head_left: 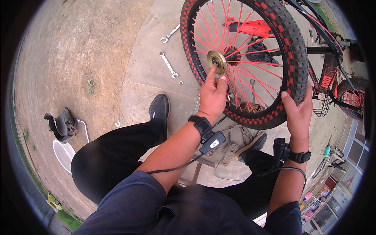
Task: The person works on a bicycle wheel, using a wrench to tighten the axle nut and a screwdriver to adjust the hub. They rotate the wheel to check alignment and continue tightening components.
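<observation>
A bicycle wheel (285, 112) with a red-and-black checked tyre and red spokes stands tilted before me. At its hub sits a brass-coloured round disc (222, 58). My left hand (213, 94) has its index fingertip on the axle end and its thumb at the disc's lower edge; its other fingers are partly hidden. Round the tyre's lower right side, my right hand (299, 113) is closed, thumb on the sidewall and fingers over the tread.
On the concrete lie a wrench (168, 64), another wrench (170, 33) and a small nut (181, 82). The bicycle frame (328, 72) is right of the wheel. A black saddle (61, 124) and white basin (64, 155) are far left. Metal parts (239, 137) lie between my feet.
</observation>
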The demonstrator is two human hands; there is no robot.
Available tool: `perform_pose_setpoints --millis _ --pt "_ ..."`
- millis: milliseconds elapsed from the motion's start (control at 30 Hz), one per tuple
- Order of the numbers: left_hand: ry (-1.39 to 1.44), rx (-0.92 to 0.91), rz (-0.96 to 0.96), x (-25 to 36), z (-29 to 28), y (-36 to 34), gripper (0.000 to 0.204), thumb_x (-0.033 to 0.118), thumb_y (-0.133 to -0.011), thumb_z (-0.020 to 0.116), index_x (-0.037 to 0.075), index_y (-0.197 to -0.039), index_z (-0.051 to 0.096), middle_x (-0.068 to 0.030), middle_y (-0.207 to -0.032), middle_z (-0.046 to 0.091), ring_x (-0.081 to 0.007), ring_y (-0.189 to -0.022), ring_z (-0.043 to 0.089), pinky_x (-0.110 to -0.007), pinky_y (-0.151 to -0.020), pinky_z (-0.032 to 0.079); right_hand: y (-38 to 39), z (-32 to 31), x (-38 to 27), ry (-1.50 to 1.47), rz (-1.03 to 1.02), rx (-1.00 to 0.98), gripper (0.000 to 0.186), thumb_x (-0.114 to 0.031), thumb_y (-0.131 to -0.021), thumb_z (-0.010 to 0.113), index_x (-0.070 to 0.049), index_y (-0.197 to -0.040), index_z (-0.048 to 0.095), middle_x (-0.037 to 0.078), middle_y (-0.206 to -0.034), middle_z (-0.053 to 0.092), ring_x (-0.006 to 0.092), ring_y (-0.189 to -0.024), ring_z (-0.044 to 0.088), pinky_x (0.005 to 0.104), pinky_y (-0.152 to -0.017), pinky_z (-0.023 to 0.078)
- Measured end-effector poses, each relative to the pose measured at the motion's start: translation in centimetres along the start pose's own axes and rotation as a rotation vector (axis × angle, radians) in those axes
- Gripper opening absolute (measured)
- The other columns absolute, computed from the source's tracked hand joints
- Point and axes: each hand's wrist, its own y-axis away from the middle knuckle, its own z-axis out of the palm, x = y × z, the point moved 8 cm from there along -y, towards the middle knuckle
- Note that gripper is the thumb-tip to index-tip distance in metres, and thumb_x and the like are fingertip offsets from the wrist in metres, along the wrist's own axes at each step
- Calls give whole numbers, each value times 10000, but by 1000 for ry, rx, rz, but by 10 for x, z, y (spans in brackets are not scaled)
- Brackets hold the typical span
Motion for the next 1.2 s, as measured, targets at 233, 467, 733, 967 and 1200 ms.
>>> perform_pose_setpoints --millis 233,467,733,967,1200 --pt "21 -7 4 1 0 -1 544 218 -1021 577 18 -1507 434 -13 -814 605 -86 -728 579 -280 -668 506 -1 0 -1 9 -16 -6 491 -102 -836 712 6 -1279 531 51 -1028 627 136 -899 574 287 -848 486" --pt "17 1 37 -3 -8 -6 434 182 -1024 578 4 -1413 505 -8 -864 619 -78 -772 574 -258 -705 492 1 -1 -1 37 -31 21 529 -129 -841 739 5 -1305 524 67 -1082 623 149 -939 578 303 -878 485" --pt "87 204 -43 -17 -49 -27 269 133 -1020 548 -15 -1243 521 -34 -889 602 -86 -729 556 -248 -612 454 48 4 32 121 -13 116 777 -222 -796 865 26 -1403 449 131 -1288 570 228 -1157 562 362 -1037 443" --pt "200 303 -301 -23 -76 -30 277 -20 -974 489 -19 -1250 484 -123 -1134 600 -181 -910 656 -292 -723 506 48 12 39 -90 59 11 516 -80 -876 756 36 -1305 495 100 -1182 636 165 -1062 587 317 -972 468" --pt "306 282 -293 -24 -86 -40 265 -39 -990 450 -44 -1255 467 -168 -1145 603 -227 -953 675 -316 -778 554 18 16 6 -75 -17 -30 459 -74 -879 733 22 -1280 532 72 -1127 663 147 -998 600 302 -929 487"
